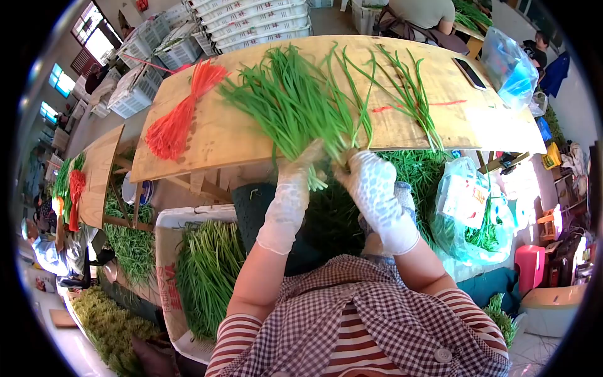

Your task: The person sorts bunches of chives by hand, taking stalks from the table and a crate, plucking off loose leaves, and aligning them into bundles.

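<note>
- The left hand [300, 168], in a pale glove, reaches from the near side to the table's near edge, its blurred fingers bent around pale stem ends of a green bunch [289, 100].
- The right hand [372, 179], in a white patterned glove, is just beside it, back upward and fingers curled in at the stems; how firmly they close, I cannot tell.
- Both forearms slant inward from the near side, the wrists apart.
- The bunch lies on the wooden table [207, 151], leaves fanning to the far left, stem ends pointing near.
- Left of it lies a bundle of red strips [182, 116]; right, loose stalks [411, 94] over a red strip [449, 103], and a phone [470, 73].
- Far off, stacked white crates [257, 25] bear Chinese characters, too small to read surely.
- Near left, a white box [166, 251] of greens shows red lettering, unreadable.
</note>
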`<action>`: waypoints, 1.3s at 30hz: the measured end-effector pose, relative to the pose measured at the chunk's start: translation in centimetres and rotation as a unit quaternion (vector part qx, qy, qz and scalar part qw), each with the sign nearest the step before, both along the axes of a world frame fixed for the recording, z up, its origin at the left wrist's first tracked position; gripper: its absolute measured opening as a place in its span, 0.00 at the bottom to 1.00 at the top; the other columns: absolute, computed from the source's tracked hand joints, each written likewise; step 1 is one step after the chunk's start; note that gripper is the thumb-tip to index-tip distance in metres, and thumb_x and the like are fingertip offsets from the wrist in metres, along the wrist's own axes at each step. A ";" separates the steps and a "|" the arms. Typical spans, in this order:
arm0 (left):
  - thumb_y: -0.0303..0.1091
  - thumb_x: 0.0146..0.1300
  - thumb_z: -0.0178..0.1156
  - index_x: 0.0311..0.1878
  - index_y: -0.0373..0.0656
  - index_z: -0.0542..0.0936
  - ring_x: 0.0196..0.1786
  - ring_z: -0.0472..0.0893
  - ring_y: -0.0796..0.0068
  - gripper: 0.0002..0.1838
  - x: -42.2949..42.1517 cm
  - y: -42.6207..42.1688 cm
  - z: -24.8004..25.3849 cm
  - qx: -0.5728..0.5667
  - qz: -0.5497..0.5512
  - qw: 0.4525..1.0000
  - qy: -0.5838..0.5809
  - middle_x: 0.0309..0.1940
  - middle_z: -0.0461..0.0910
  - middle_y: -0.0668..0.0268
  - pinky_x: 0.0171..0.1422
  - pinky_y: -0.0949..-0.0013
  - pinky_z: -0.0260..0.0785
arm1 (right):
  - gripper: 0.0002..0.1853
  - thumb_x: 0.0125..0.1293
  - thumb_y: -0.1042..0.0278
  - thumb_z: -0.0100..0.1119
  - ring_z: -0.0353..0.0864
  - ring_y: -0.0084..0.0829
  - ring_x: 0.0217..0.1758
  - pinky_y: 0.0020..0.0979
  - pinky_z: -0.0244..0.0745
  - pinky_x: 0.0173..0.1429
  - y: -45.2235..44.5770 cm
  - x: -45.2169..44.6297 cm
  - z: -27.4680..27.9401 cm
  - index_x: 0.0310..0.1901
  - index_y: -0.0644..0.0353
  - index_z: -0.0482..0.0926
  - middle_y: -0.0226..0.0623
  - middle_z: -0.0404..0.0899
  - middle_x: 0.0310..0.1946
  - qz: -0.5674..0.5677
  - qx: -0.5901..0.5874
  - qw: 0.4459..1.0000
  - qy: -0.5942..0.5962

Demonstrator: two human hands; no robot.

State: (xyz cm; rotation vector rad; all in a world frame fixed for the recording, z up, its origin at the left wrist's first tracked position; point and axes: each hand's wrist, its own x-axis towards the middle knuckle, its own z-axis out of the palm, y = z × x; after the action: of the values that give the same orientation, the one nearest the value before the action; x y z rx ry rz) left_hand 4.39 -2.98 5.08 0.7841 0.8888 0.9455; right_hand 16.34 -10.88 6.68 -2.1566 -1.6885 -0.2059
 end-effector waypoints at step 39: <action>0.31 0.64 0.60 0.46 0.38 0.74 0.31 0.78 0.72 0.11 -5.5 0.7 1.9 -0.030 -0.060 0.948 -0.311 0.29 0.77 0.65 0.45 0.61 0.77 | 0.13 0.61 0.57 0.65 0.82 0.43 0.25 0.38 0.76 0.29 -4.9 3.7 -3.2 0.37 0.59 0.84 0.43 0.81 0.24 0.007 0.144 0.976 0.162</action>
State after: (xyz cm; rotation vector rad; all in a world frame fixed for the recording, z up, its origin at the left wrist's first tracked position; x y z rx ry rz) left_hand -1.10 -2.24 6.95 0.4344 0.3106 0.9716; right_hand 20.01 -15.82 3.47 -1.8483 -1.3954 -0.0825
